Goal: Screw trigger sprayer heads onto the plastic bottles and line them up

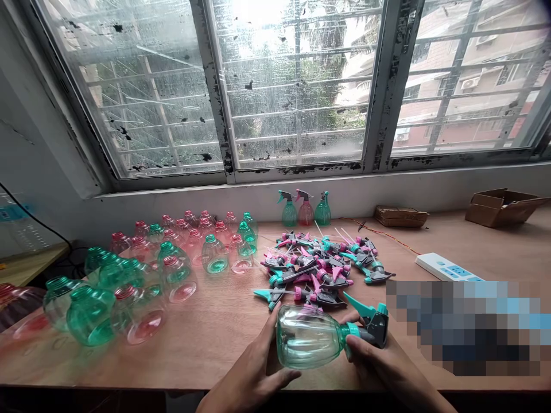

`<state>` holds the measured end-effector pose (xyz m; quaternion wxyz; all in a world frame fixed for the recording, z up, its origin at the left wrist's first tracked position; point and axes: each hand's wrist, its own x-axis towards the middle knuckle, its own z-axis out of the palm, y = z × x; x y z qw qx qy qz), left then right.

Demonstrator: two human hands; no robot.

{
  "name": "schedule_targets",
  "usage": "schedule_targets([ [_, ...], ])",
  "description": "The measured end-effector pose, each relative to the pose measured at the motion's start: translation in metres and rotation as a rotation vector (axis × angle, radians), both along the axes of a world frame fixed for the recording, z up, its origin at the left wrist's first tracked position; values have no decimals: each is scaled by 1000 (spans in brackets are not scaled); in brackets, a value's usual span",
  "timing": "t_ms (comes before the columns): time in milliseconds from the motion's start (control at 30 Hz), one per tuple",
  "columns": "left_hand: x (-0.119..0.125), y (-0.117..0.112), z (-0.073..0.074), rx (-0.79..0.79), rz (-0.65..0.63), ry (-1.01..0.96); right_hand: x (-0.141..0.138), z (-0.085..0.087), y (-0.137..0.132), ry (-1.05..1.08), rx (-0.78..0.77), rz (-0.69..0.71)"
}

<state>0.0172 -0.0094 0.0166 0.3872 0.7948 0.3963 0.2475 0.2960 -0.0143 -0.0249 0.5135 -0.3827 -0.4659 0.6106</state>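
Note:
A clear green spray bottle [307, 338] lies on its side in the air near the table's front edge, its base to the left. My left hand [262, 358] cradles the base end, thumb below and fingers partly hidden behind it. At the neck, my right hand [374, 358] grips around the teal collar of the black and teal spray head [374, 324], which sits on the bottle's mouth. Just beyond is a heap of pink and teal spray heads [318, 267] with thin tubes. To the left stand several open green bottles [90, 315] and pink bottles [140, 315].
Three bottles with spray heads [305, 211] stand by the wall under the window. Farther right are a flat cardboard box [400, 217], an open carton [501, 209] and a white power strip [447, 268] with a cable. A blurred patch [477, 332] covers the right front.

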Motion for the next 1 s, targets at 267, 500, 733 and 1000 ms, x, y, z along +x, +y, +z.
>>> schedule_targets([
  [267, -1, -3, 0, -57, 2, -65, -1, 5, -2, 19, 3, 4],
  [500, -5, 1, 2, -70, -100, -114, -2, 7, -2, 18, -1, -16],
  [733, -4, -3, -7, -18, -10, -115, -3, 8, -2, 19, -2, -21],
  [1000, -1, -5, 1, -63, 10, -87, -3, 6, -1, 18, -10, -15],
])
